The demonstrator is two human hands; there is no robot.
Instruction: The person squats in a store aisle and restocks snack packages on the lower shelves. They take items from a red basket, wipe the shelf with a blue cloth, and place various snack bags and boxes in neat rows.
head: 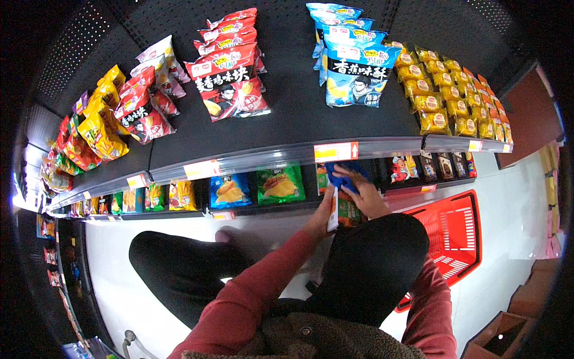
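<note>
Just beyond my raised right knee, my left hand (321, 217) grips a green and orange snack package (350, 210) by its left side. A white strip (332, 210) with print shows beside my left fingers; whether it belongs to the package is unclear. My right hand (368, 198) holds a crumpled blue cloth (341, 180) against the upper part of the package, fingers spread across the fabric. Both hands are at the front of the lower shelf, beside a green chip bag (281, 185) and a blue chip bag (229, 190). My right hand partly hides the package.
Above the hands runs the upper shelf's clear price rail (278, 157). Red snack bags (228, 85), blue snack bags (361, 76) and yellow wrapped packs (434, 122) stand on that shelf. A red shopping basket (476, 233) sits on the floor by my right leg. Brown boxes (497, 336) lie at lower right.
</note>
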